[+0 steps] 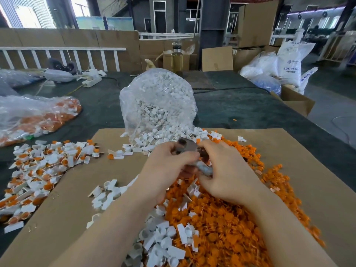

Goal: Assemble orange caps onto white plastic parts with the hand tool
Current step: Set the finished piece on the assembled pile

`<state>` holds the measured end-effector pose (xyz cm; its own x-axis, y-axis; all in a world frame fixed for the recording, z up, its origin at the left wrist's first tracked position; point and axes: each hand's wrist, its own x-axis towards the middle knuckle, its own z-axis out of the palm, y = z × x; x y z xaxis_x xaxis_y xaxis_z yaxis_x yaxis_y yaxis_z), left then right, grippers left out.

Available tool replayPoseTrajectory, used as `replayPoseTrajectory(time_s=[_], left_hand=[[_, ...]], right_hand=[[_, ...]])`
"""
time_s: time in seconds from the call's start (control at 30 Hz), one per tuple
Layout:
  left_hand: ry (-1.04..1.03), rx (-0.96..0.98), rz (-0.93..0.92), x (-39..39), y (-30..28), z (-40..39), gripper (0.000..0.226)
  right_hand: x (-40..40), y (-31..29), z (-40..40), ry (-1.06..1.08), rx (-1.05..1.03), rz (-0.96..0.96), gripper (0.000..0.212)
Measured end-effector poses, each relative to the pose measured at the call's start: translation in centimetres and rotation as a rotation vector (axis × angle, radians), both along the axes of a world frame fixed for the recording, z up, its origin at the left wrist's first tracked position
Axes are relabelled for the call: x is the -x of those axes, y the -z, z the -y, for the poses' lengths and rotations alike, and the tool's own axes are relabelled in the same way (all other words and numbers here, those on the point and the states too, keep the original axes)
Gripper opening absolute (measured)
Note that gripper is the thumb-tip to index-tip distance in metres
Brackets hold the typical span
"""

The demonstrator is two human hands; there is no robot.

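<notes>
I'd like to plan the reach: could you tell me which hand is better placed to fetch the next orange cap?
Probably the right hand: the loose orange caps lie directly beneath and beside it. The left hand sits nearer the white parts. Both grip the hand tool.

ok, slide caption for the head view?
Both hands hold the metal hand tool above the orange caps, bag of white parts behind.

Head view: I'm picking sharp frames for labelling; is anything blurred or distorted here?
Head view: motion blur smears the hand tool between the left hand and right hand; the orange caps stay fairly sharp; wide-angle distortion bends the background edges.
</notes>
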<state>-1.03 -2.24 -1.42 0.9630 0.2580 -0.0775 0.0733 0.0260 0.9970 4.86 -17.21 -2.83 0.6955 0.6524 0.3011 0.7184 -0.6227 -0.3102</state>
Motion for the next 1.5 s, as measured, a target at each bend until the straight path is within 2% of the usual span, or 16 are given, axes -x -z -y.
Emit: replayPoseTrajectory(time_s=[0.07,0.1,0.17,0.23,0.3,0.4,0.47,0.53,0.63,0.73,0.83,1.0,1.13,1.33,1.5], left_hand=[[-0.061,0.021,0.040,-0.1,-0.1,-0.7,0.011],[-0.083,0.031,0.051,-0.1,-0.2,-1.0,0.011],[-0.090,0.043,0.047,-0.1,-0.3,-1.5,0.014],[-0.032,-0.027,0.011,-0.2,-0.1,-2.0,0.031],[0.010,-0.213,-0.055,-0.4,0.1,-2.6,0.052],[-0.055,-0.555,-0.113,-0.7,0.8,-3.8,0.044],[-0.069,-0.763,-0.150,-0.6,1.0,-4.3,0.045],[-0.023,-0.917,-0.225,-0.6,1.2,-4.7,0.059],[0.102,-1.042,-0.388,-0.6,1.7,-5.1,0.079],[0.189,-1.006,-0.399,-0.6,2.0,-4.7,0.083],[0.190,-0.947,-0.322,-0.6,2.2,-4.3,0.089],[0.222,-0.883,-0.250,-0.8,2.7,-4.1,0.084],[0.191,-0.880,-0.226,-1.0,2.8,-4.2,0.084],[0.164,-0.805,-0.180,-1.3,2.9,-4.3,0.076],[0.146,-0.745,-0.176,-1.1,2.6,-4.6,0.066]], right_hand=[[-0.2,0.1,0.2,0.047,0.062,0.028,0.061],[-0.3,0.1,0.3,0.082,0.078,0.031,0.066],[-0.2,0.3,0.1,0.140,0.080,0.038,0.065],[-0.2,0.5,-0.1,0.191,0.056,0.052,0.056],[-0.5,0.6,0.2,0.305,-0.001,0.046,0.039],[-1.7,0.8,1.2,0.574,-0.026,-0.002,0.025],[-2.4,1.2,2.0,0.702,-0.001,-0.050,0.028],[-2.9,1.7,2.7,0.803,0.052,-0.117,0.036],[-3.3,2.1,3.2,0.866,0.142,-0.236,0.044],[-3.4,2.1,3.0,0.764,0.196,-0.278,0.041],[-3.1,2.2,1.9,0.603,0.146,-0.296,0.034],[-2.6,2.7,0.4,0.445,0.097,-0.312,0.024],[-2.6,2.7,0.2,0.355,0.020,-0.326,0.027],[-2.5,2.7,0.0,0.251,-0.095,-0.409,0.014],[-2.5,2.7,0.0,0.299,-0.267,-0.432,0.026]])
